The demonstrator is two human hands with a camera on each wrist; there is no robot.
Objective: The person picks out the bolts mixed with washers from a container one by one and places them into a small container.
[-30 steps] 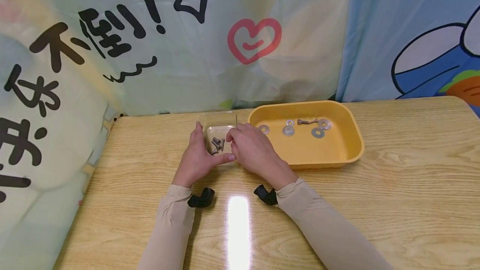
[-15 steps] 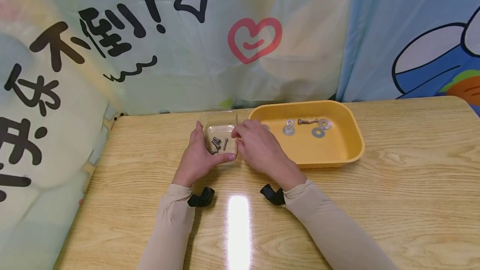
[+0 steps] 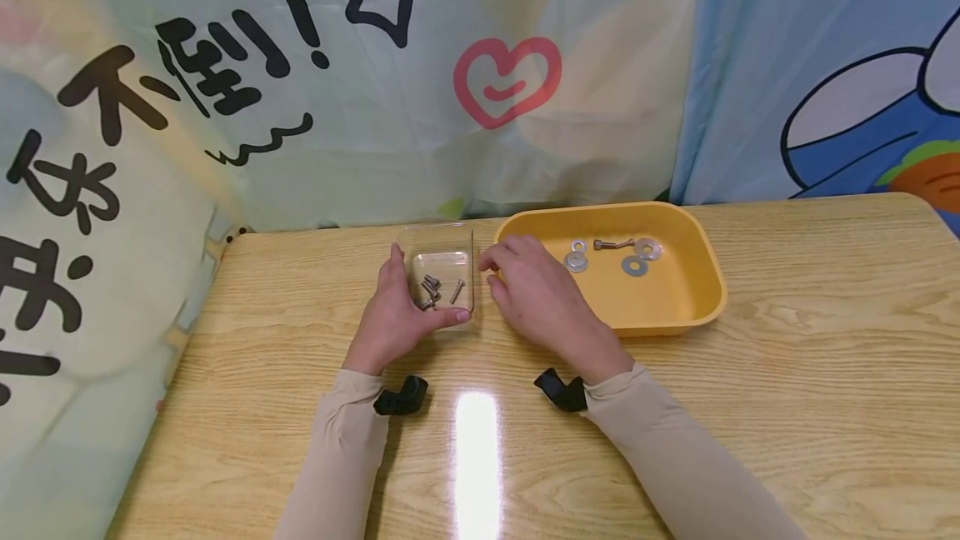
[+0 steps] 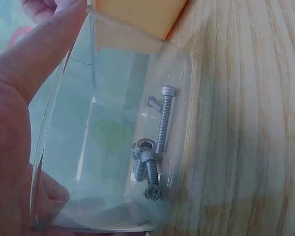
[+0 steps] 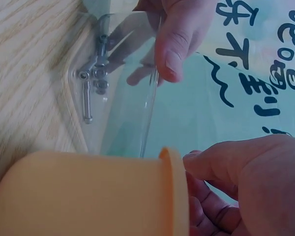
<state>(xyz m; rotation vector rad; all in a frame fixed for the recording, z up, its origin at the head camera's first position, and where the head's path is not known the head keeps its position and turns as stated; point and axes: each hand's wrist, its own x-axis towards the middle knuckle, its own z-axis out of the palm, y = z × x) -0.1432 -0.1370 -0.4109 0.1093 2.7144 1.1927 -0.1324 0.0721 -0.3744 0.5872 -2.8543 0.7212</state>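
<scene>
My left hand (image 3: pixel 386 315) holds a clear plastic box (image 3: pixel 441 237), its thumb along the near side and the fingers against the left wall. Several metal socket-head screws (image 4: pixel 150 162) lie in a cluster on the box floor; a longer screw (image 3: pixel 457 291) lies apart from them, towards the right. Just over the left rim of a yellow tray (image 3: pixel 630 311) hovers my right hand (image 3: pixel 536 298), its fingers loosely bent, with nothing seen between them. Inside that tray are a screw (image 3: pixel 609 245) and several flat washers (image 3: pixel 634 266); the right hand covers its left end.
Box and tray stand side by side on a wood-grain table (image 3: pixel 817 357), close to its back edge. Behind them hangs a printed cloth (image 3: pixel 360 123) with a red heart and black lettering.
My right hand has moved right, out of the clear box to the tray's left rim. The longer screw in the box has shifted right and tilted. The left hand keeps its place.
</scene>
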